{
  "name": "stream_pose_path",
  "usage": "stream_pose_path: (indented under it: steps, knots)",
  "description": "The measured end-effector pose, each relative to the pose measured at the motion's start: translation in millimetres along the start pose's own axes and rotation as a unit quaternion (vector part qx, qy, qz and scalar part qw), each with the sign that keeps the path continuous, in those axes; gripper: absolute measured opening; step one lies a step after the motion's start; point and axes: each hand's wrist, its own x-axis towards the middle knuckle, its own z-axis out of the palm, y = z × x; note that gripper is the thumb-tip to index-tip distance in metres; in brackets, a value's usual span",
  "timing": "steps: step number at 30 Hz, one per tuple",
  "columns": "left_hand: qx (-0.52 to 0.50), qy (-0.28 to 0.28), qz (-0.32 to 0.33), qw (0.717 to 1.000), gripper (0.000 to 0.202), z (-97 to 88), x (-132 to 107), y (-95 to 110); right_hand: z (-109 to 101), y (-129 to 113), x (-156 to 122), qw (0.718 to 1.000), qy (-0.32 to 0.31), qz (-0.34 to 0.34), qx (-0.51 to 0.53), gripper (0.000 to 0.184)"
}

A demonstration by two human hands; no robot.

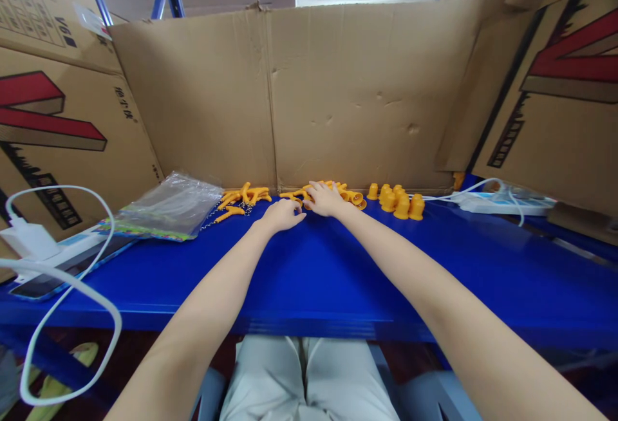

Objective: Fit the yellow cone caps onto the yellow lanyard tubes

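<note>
Left of your fingers lie clear plastic bags [170, 207] and a scatter of orange T-shaped pieces [241, 199]. Your left hand [282, 214] rests curled on the blue table [309, 279], fingers together. Your right hand [324, 199] lies on the orange pieces, fingers slightly spread, gripping nothing visibly. Orange bell-shaped caps [398, 202] stand right of them.

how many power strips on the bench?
2: one white power strip at far right by the cardboard wall, one at the left edge with a white charger plugged in. Others may be hidden.
</note>
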Motion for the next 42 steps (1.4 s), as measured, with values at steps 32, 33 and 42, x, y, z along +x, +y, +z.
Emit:
stream_pose_path:
  steps: [32,33,42]
  knots:
    - [-0.006,-0.027,0.014,1.000,0.031,0.0,1.6,-1.9,-41.2,128.3,-88.0,0.937,-0.014,0.344,-0.053,0.040]
    - [-0.008,-0.029,0.013,0.999,0.031,-0.5,1.4,-1.5,-41.1,128.4,-87.5,0.939,-0.010,0.342,-0.045,0.038]
    - [-0.014,-0.032,0.006,0.999,0.030,-1.0,0.9,0.2,-11.1,129.4,-71.7,0.956,0.093,0.259,0.098,0.032]
